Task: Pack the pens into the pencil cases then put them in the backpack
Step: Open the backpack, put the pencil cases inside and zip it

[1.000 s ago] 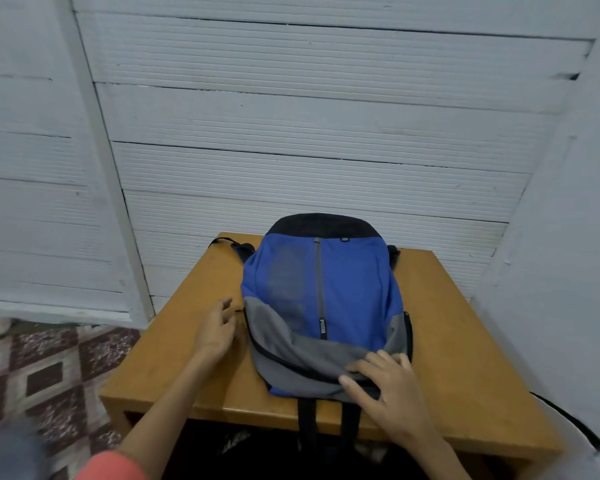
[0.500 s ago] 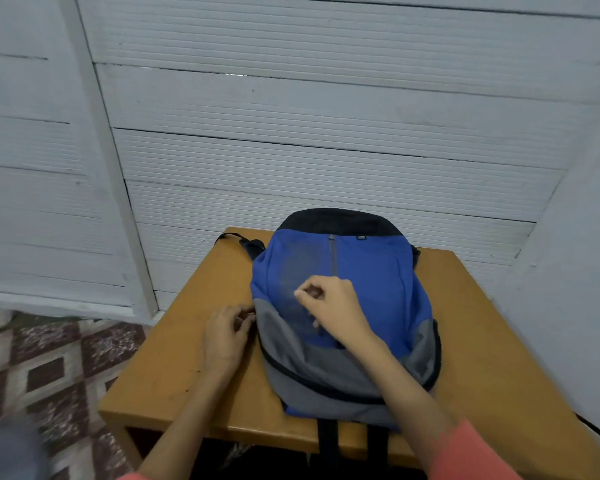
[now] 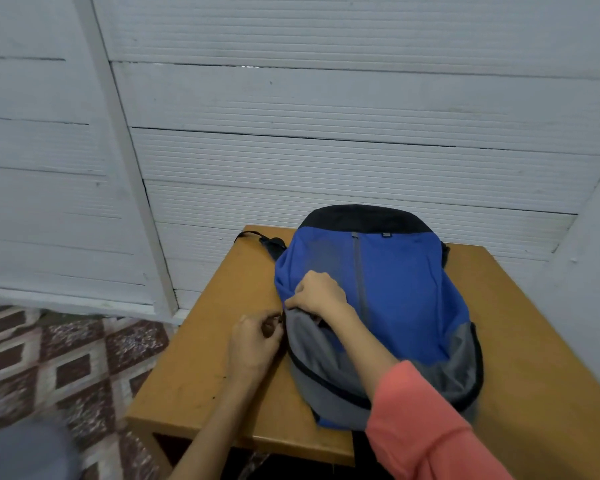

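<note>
A blue, grey and black backpack [image 3: 406, 289] lies flat on a small wooden table [image 3: 208, 358]. My right hand [image 3: 317, 294] pinches the blue fabric at the backpack's left edge, where blue meets grey. My left hand [image 3: 253, 344] is curled just beside that edge, fingers closed on what looks like the zipper pull at the side of the bag. No pens or pencil cases are visible.
White ribbed wall panels stand close behind and to the right of the table. A patterned tile floor [image 3: 59, 362] lies to the left. A black strap [image 3: 257, 237] of the backpack trails on the table's far left corner.
My right hand went from the backpack's near edge up to its left side and pinched the fabric. My left hand closed at the bag's left edge. The view shifted left.
</note>
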Available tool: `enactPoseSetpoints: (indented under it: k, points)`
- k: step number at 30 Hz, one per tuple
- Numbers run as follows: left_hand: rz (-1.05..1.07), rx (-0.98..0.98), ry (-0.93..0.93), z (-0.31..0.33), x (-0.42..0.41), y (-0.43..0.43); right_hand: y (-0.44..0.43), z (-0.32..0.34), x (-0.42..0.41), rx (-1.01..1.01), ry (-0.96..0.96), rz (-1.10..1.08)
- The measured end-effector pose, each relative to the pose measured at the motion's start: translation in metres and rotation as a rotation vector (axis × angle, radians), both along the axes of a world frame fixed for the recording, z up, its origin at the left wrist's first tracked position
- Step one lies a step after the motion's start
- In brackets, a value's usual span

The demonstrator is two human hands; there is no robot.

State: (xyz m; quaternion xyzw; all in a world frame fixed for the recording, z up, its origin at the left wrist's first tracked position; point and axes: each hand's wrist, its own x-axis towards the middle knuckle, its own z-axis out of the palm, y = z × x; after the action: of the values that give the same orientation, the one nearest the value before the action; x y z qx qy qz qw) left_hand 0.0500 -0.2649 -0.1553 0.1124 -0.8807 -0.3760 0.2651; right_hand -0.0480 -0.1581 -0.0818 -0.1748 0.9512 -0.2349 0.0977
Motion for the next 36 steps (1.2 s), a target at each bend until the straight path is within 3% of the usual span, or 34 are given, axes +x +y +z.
enactPoseSetpoints:
  k: [5,12,18,23,30,36]
  points:
    - [0.089,0.117,0.032,0.003,0.007,0.002,0.001,0.000,0.000,-0.041,-0.055,-0.047]
    - [0.034,0.143,0.021,0.001,0.009,-0.001,-0.006,0.002,0.000,-0.025,-0.075,-0.103]
    - [-0.020,0.293,0.003,0.000,0.014,0.000,-0.007,0.002,0.004,-0.030,-0.044,-0.160]
    - [-0.125,0.464,-0.024,0.002,0.027,0.001,-0.005,-0.006,0.007,-0.055,-0.007,-0.176]
    - [-0.379,0.513,-0.102,0.004,0.055,0.000,0.000,-0.011,0.011,-0.068,0.071,-0.119]
    - [-0.408,0.497,-0.093,0.005,0.055,0.000,0.030,-0.006,0.037,-0.348,-0.026,0.064]
